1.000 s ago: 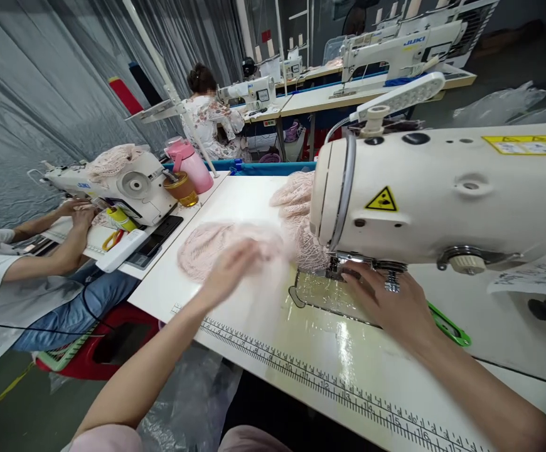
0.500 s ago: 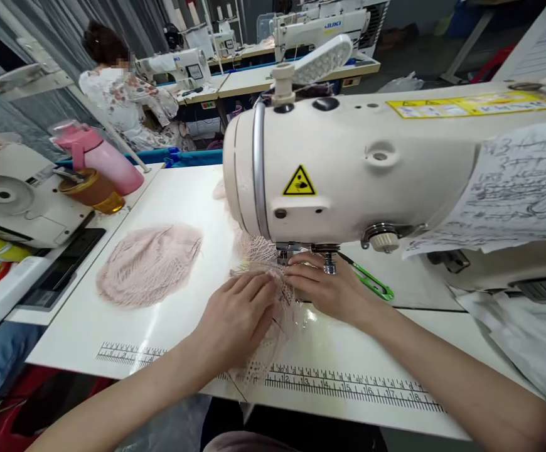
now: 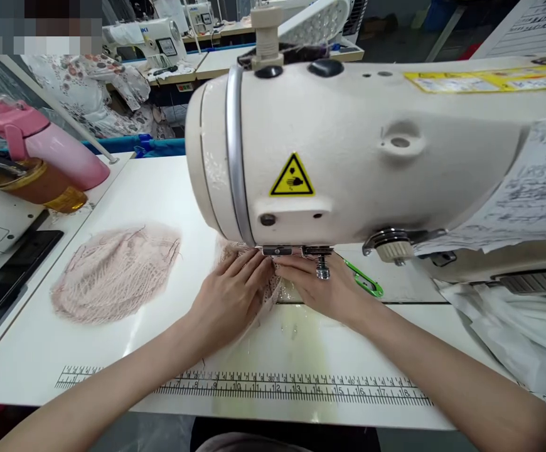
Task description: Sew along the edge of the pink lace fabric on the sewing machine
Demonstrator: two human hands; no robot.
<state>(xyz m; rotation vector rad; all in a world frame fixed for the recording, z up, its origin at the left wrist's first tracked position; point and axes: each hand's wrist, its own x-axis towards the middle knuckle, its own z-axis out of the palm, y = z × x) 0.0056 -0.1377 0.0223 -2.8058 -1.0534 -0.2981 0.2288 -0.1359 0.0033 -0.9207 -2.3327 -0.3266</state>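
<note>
Under the head of a cream sewing machine [image 3: 348, 138], pale pink lace fabric [image 3: 272, 290] lies bunched on the bed. My left hand [image 3: 228, 298] is closed over this lace, its fingers pressed together and reaching toward the needle area. From the other side, my right hand [image 3: 327, 292] lies low with fingers stretched out flat, tips against the lace's right edge. The machine head and my fingers hide the needle and presser foot. Green-handled thread snips [image 3: 366, 281] lie just behind my right hand. A separate rounded pink lace piece [image 3: 117, 273] rests flat on the left.
A printed ruler [image 3: 277, 386] runs along the table's front edge. At left stand a pink bottle [image 3: 61, 147], an amber cup [image 3: 42, 185] and a dark flat device [image 3: 14, 282]. White cloth [image 3: 513, 326] is heaped at right. A person in a floral top [image 3: 85, 88] sits beyond.
My left hand has moved forward, carrying the lace closer to the needle; less lace hangs toward the front edge. My right hand stays beside the needle area. The camera has moved closer.
</note>
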